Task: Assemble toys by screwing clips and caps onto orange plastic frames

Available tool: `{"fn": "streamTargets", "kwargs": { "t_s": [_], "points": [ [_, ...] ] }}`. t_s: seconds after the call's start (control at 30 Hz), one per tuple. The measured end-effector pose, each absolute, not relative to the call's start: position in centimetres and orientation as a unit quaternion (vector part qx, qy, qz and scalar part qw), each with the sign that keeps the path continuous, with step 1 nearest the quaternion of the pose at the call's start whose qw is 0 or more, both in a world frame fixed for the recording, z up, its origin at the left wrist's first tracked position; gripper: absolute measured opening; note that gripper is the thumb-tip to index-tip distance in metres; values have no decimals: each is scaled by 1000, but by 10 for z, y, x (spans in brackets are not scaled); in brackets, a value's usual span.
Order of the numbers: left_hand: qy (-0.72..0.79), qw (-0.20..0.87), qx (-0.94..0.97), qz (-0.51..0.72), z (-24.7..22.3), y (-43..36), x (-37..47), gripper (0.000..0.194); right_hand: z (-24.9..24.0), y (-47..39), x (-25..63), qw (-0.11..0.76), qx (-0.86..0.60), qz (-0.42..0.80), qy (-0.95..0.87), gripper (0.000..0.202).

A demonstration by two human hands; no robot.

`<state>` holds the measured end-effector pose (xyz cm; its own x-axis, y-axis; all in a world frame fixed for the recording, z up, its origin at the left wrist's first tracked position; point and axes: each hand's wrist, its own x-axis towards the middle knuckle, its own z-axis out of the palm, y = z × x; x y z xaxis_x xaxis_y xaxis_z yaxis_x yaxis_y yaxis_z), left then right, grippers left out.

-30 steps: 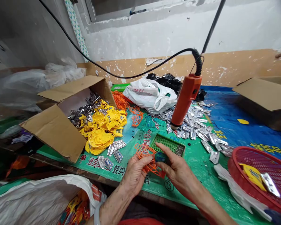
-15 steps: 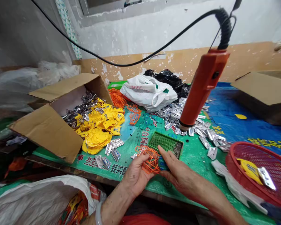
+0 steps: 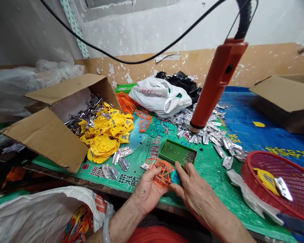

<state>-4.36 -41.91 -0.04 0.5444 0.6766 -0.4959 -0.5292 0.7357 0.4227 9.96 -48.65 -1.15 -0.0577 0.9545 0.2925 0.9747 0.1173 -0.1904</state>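
Observation:
My left hand [image 3: 147, 189] is closed on an orange plastic lattice piece [image 3: 164, 172], with the thumb on its left edge. At the right end of that lattice is a small blue piece [image 3: 176, 177], which my right hand [image 3: 195, 187] pinches between thumb and fingers. Both hands meet just above the table's front edge. Right behind them lies a green perforated tray [image 3: 173, 149] with tiny metal screws [image 3: 190, 156] heaped in its right end. Overhead to the right hangs a red electric screwdriver [image 3: 214, 82], touched by neither hand.
Yellow plastic parts [image 3: 105, 135] spill from a cardboard box [image 3: 50, 140] at left. Silver parts [image 3: 218, 138] are piled behind the tray, beside a white plastic bag [image 3: 159, 96]. A red basket [image 3: 248, 175] stands right; an open white sack [image 3: 48, 206] sits front left.
My right hand's fingers have closed in on the blue piece at the lattice's right end. The lattice is turned slightly flatter. My view has shifted a little.

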Motion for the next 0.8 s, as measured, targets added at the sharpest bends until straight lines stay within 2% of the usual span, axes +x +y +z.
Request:
{"fn": "streamTargets", "kwargs": {
  "t_s": [0.23, 0.37, 0.57, 0.8],
  "points": [
    [309, 865, 154, 363, 1, -423, -41, 16, -19, -493, 97, 261, -627, -131, -722, 44],
    [301, 859, 192, 367, 2, -428, -39, 23, -11, -498, 100, 293, -623, -94, -719, 34],
    [297, 859, 213, 358, 0, -434, -35, 24, 5, -494, 94, 313, -631, -82, -706, 36],
    [295, 858, 227, 353, 1, -436, -35, 24, -3, -489, 85, 333, -634, -69, -695, 37]
  ]
}}
